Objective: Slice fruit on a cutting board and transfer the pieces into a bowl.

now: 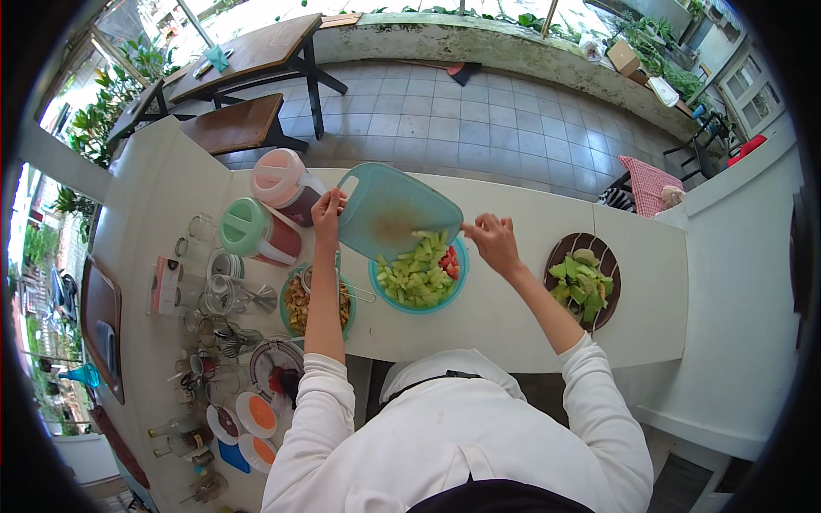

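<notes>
My left hand (pixel 328 206) grips a translucent teal cutting board (pixel 401 202) by its handle end. The fingertips of my right hand (pixel 494 242) pinch the board's right corner. Tilted, the board slopes down over a turquoise bowl (pixel 463 282). Pale green diced fruit (pixel 414 276) fills much of this bowl, and some pieces lie along the board's lower edge. Red diced pieces (pixel 450 261) show at the bowl's right side; the board hides its far rim. Brown stains mark the board's face.
Left of the bowl stand a container of brown chunks (pixel 298 304) with a strainer, a green-lidded pitcher (pixel 260 234) and a pink-lidded pitcher (pixel 282 176). Glassware (pixel 221 295) crowds the left side. A dark plate (pixel 614 276) holds green peels (pixel 580 285) on the right.
</notes>
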`<action>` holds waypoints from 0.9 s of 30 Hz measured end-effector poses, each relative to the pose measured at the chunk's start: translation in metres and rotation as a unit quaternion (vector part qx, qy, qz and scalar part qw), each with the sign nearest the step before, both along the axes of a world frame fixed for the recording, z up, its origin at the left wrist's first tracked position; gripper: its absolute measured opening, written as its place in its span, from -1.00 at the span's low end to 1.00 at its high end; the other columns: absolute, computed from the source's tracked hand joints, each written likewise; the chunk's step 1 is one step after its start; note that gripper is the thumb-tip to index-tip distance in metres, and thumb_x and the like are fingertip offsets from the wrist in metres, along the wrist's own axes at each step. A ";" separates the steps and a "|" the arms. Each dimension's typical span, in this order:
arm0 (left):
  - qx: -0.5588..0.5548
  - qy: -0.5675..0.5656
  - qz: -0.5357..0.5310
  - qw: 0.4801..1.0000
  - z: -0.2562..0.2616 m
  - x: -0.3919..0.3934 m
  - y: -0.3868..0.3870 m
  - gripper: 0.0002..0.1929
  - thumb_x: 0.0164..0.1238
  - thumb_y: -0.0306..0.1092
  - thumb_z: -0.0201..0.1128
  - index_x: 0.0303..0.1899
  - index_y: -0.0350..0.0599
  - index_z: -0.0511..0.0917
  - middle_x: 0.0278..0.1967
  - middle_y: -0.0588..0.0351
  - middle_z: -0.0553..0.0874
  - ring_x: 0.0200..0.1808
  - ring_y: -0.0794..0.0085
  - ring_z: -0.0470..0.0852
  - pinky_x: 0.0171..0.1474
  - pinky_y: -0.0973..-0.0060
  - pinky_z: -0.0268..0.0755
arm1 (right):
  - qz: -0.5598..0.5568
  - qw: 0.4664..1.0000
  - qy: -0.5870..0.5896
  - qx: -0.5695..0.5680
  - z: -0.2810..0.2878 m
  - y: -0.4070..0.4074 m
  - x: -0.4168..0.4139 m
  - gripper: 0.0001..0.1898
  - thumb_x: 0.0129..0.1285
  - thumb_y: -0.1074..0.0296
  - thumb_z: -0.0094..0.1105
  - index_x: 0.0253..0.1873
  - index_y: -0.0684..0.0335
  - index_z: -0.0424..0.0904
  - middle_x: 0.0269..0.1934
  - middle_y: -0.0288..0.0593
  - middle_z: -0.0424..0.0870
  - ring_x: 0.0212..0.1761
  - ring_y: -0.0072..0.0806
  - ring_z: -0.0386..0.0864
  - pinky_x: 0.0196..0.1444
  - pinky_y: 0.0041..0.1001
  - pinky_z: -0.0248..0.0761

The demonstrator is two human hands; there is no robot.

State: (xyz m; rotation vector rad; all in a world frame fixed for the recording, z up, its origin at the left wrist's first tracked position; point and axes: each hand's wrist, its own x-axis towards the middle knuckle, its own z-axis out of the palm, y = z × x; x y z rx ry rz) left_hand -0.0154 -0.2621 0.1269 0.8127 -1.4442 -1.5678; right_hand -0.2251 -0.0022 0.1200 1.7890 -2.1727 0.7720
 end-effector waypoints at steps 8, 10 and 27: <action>-0.007 0.008 0.042 0.999 0.004 0.009 -0.002 -0.70 0.32 -0.12 0.09 -0.48 -0.12 0.55 -0.64 0.38 0.48 -0.58 0.79 0.27 -0.48 0.80 0.09 | 0.018 0.999 0.000 0.039 -0.029 0.026 0.026 -0.78 0.07 0.35 0.15 -0.18 -0.18 0.56 -0.41 -0.39 0.39 -0.35 -0.58 0.42 -0.27 -0.42 0.07; -0.010 0.006 0.044 0.999 0.007 0.010 -0.002 -0.70 0.33 -0.12 0.09 -0.48 -0.12 0.55 -0.64 0.38 0.47 -0.58 0.79 0.27 -0.48 0.80 0.09 | 0.044 0.997 -0.005 0.056 -0.022 0.025 0.028 -0.78 0.08 0.37 0.14 -0.17 -0.17 0.57 -0.40 -0.39 0.41 -0.34 -0.59 0.42 -0.25 -0.43 0.08; -0.146 -0.019 0.050 0.988 0.051 -0.006 0.035 -0.71 0.34 -0.20 0.08 -0.40 -0.24 0.56 -0.58 0.30 0.53 -0.53 0.71 0.41 -0.42 0.72 0.24 | 0.132 0.982 0.101 0.093 0.012 0.001 0.020 -0.75 0.02 0.40 0.10 -0.21 -0.16 0.62 -0.38 -0.43 0.36 -0.27 -0.64 0.40 -0.25 -0.44 0.09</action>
